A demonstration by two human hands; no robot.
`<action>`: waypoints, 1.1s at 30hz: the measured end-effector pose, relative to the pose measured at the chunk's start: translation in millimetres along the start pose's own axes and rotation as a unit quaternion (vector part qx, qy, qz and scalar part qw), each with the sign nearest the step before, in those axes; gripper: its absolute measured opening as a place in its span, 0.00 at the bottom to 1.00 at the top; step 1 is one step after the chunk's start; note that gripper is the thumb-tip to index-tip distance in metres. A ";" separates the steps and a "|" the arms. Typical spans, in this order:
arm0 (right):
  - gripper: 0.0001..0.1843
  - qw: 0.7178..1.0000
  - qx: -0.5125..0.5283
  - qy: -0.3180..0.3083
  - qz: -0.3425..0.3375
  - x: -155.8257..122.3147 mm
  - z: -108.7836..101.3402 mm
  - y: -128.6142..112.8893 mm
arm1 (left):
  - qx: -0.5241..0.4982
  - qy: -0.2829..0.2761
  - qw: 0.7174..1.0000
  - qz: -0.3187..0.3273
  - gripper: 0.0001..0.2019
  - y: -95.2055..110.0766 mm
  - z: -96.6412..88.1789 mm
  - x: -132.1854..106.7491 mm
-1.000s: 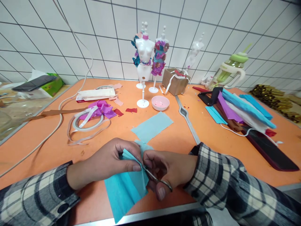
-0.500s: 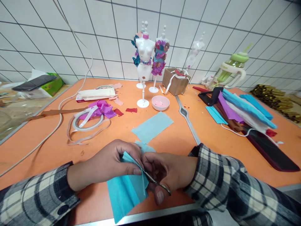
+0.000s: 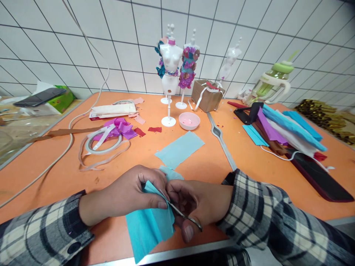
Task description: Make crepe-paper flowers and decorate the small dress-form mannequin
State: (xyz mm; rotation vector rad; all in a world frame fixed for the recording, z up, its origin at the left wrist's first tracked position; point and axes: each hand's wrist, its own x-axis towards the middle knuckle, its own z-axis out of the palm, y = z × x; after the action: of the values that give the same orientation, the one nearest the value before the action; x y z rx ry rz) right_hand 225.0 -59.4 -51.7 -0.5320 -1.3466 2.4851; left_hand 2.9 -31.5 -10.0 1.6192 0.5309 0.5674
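Observation:
Near the table's front edge, my left hand pinches a turquoise sheet of crepe-like paper, which hangs down below the thumb. My right hand is closed around a small pair of scissors, the thumb in a metal handle loop. Its blades lie against the sheet close to my left fingertips; how far they are apart is hard to see. Just beyond my hands a pale blue rectangle of the same kind of paper lies flat. Another pale blue piece is partly hidden behind my fingers.
White dress-form mannequins stand at the back by a pink bowl and a cardboard box. On the left lie a tape roll and a white cable. Folded papers, a dark phone and a bottle are right.
Both hands stay almost in place. The scissors and the turquoise sheet shift very slightly, and a narrow edge that hung loose beside the blades no longer shows as clearly.

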 end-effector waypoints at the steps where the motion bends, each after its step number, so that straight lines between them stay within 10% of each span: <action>1: 0.42 1.000 -0.001 0.002 0.001 0.2 -0.2 0.8 | 0.001 -0.002 1.000 0.000 0.08 -0.1 0.1 0.0; 33: 0.39 0.999 -0.010 0.037 -0.026 0.0 0.2 -7.1 | 0.028 0.064 0.997 -0.012 0.10 -3.0 -8.6 -2.3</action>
State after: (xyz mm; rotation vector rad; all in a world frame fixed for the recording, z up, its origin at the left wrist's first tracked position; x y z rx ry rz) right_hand 225.3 -55.8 -45.5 -0.5808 -1.3423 2.3881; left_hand -4.4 -26.0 -12.2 1.6343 0.6663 0.6465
